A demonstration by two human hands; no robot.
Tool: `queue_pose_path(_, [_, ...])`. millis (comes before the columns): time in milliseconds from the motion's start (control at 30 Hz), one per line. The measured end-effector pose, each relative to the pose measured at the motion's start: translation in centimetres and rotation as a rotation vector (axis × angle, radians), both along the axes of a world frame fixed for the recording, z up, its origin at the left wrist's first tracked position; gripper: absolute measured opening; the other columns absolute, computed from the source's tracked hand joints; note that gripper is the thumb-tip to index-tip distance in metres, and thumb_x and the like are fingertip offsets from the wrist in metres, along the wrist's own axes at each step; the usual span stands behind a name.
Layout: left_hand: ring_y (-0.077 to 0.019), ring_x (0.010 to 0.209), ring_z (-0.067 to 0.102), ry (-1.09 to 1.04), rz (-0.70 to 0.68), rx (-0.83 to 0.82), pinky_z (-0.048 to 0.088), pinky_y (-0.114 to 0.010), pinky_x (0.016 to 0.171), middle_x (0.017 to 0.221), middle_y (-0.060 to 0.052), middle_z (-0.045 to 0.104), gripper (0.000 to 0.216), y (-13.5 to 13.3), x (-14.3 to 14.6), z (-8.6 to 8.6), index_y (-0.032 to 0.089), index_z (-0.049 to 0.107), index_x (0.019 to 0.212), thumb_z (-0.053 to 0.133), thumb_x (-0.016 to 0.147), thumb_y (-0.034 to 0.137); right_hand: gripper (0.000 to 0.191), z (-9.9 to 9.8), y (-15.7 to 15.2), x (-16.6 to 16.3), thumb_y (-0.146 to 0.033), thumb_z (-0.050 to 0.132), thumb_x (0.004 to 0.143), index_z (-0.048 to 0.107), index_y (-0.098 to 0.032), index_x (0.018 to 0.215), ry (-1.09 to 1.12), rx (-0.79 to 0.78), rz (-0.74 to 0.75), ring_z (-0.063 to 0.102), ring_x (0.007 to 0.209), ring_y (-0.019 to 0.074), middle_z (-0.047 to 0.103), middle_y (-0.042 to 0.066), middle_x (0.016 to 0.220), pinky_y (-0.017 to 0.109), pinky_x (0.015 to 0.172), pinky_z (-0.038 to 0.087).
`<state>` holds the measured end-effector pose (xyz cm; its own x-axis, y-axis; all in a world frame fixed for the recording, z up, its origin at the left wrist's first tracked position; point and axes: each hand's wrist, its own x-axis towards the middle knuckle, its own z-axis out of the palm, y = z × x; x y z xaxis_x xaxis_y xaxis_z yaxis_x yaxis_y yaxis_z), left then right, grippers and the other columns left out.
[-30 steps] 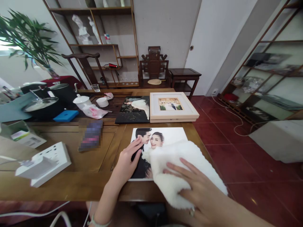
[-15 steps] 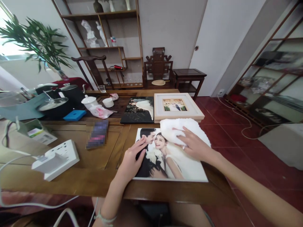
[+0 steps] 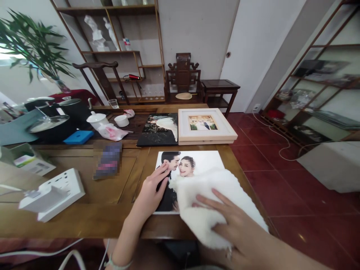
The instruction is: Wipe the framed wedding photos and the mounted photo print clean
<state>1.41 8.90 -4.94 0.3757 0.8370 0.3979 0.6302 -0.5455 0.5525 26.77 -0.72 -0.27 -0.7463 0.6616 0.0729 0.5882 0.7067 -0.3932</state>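
Note:
A white-edged photo panel (image 3: 212,159) with a picture of a couple lies on the wooden table by its front edge. My left hand (image 3: 149,193) rests flat on the panel's left side, fingers stretched out and fingertips on the printed picture. Under my right hand (image 3: 234,219) is a fluffy white cloth (image 3: 197,187), held against the panel's lower right part. The cloth covers much of that side and hangs over the front edge. My right fingers are spread across it, partly sunk in its folds.
Behind the panel lie a dark photo panel (image 3: 157,138) and a light wooden picture frame (image 3: 184,127). To the left are a blurred dark packet (image 3: 108,161), a white power strip (image 3: 70,187), a blue box (image 3: 78,137), a white lidded bowl (image 3: 97,118) and a black pot (image 3: 52,131).
My right hand has drawn the cloth from the panel's upper right down toward the front edge. My left hand stays on the panel. The view has shifted slightly.

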Motion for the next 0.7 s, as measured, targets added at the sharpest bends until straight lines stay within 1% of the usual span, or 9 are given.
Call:
queue_pose_path(67, [-0.0234, 0.126, 0.049, -0.001, -0.012, 0.004, 0.041, -0.041, 0.106, 0.131, -0.013, 0.056, 0.033, 0.0, -0.1, 0.0, 0.012, 0.063, 0.116, 0.044, 0.092, 0.022, 0.04, 0.2, 2.2, 0.0, -0.01, 0.053, 0.073, 0.063, -0.017, 0.111, 0.015, -0.033, -0.061, 0.032, 0.136, 0.027, 0.05, 0.012, 0.138, 0.053, 0.113, 0.018])
queue_pose_path(100, [-0.0235, 0.126, 0.049, -0.003, -0.018, 0.007, 0.04, -0.041, 0.106, 0.131, -0.013, 0.056, 0.033, -0.1, -0.1, 0.1, 0.012, 0.064, 0.116, 0.044, 0.091, 0.022, 0.038, 0.2, 3.5, 0.1, -0.011, 0.051, 0.075, 0.063, -0.016, 0.11, 0.03, -0.019, -0.085, 0.034, 0.134, 0.0267, 0.051, 0.013, 0.136, 0.052, 0.113, 0.019])
queue_pose_path(233, [-0.0242, 0.125, 0.05, -0.018, -0.021, 0.015, 0.041, -0.042, 0.105, 0.13, -0.014, 0.057, 0.032, -0.1, -0.1, 0.0, 0.012, 0.065, 0.114, 0.045, 0.091, 0.021, 0.028, -0.6, 8.9, 0.3, -0.019, 0.046, 0.087, 0.064, -0.014, 0.108, 0.059, 0.118, -0.191, 0.045, 0.127, 0.0286, 0.06, 0.014, 0.126, 0.052, 0.111, 0.025])
queue_pose_path(300, [-0.0241, 0.124, 0.051, -0.022, -0.014, 0.017, 0.042, -0.042, 0.105, 0.13, -0.014, 0.057, 0.031, 0.0, -0.1, -0.1, 0.012, 0.065, 0.113, 0.045, 0.091, 0.021, 0.028, -1.0, 10.6, 0.4, -0.024, 0.046, 0.089, 0.063, -0.016, 0.111, 0.068, 0.174, -0.238, 0.046, 0.126, 0.0287, 0.062, 0.013, 0.124, 0.052, 0.111, 0.026])
queue_pose_path(367, [-0.0238, 0.124, 0.051, -0.022, -0.006, 0.015, 0.042, -0.042, 0.105, 0.13, -0.014, 0.057, 0.031, 0.0, -0.1, -0.2, 0.012, 0.065, 0.112, 0.045, 0.091, 0.021, 0.027, -1.2, 11.2, 0.3, -0.024, 0.048, 0.088, 0.063, -0.017, 0.11, 0.057, 0.204, -0.241, 0.041, 0.13, 0.0282, 0.058, 0.013, 0.129, 0.053, 0.111, 0.023])
queue_pose_path(433, [-0.0234, 0.124, 0.051, -0.023, -0.001, 0.016, 0.042, -0.042, 0.105, 0.13, -0.014, 0.057, 0.03, 0.0, -0.1, -0.2, 0.012, 0.065, 0.112, 0.045, 0.091, 0.021, 0.029, -1.2, 10.4, 0.1, -0.015, 0.05, 0.082, 0.064, -0.015, 0.108, 0.021, 0.2, -0.217, 0.033, 0.135, 0.0277, 0.051, 0.015, 0.136, 0.053, 0.112, 0.02])
queue_pose_path(533, [-0.0232, 0.124, 0.051, -0.026, -0.009, 0.023, 0.042, -0.041, 0.105, 0.129, -0.015, 0.058, 0.03, 0.1, -0.1, -0.2, 0.011, 0.065, 0.112, 0.045, 0.091, 0.02, 0.037, -0.7, 7.0, -0.7, -0.008, 0.052, 0.072, 0.065, -0.013, 0.106, -0.04, 0.126, -0.171, 0.021, 0.139, 0.0297, 0.042, 0.018, 0.143, 0.055, 0.112, 0.016])
queue_pose_path(633, [-0.0234, 0.124, 0.051, -0.034, -0.013, 0.028, 0.042, -0.041, 0.105, 0.129, -0.015, 0.058, 0.03, 0.1, -0.1, -0.3, 0.012, 0.065, 0.112, 0.045, 0.091, 0.021, 0.036, -0.2, 2.7, -1.7, -0.011, 0.054, 0.071, 0.067, -0.014, 0.104, -0.091, 0.009, -0.094, 0.012, 0.14, 0.0336, 0.032, 0.016, 0.149, 0.061, 0.11, 0.012])
queue_pose_path(700, [-0.0234, 0.124, 0.051, -0.035, -0.007, 0.026, 0.042, -0.042, 0.105, 0.13, -0.014, 0.058, 0.03, 0.1, -0.1, -0.3, 0.013, 0.064, 0.113, 0.045, 0.091, 0.021, 0.027, -0.1, 0.4, -2.2, -0.016, 0.055, 0.073, 0.069, -0.015, 0.096, -0.116, -0.049, -0.024, 0.009, 0.14, 0.0357, 0.026, 0.014, 0.151, 0.064, 0.109, 0.01])
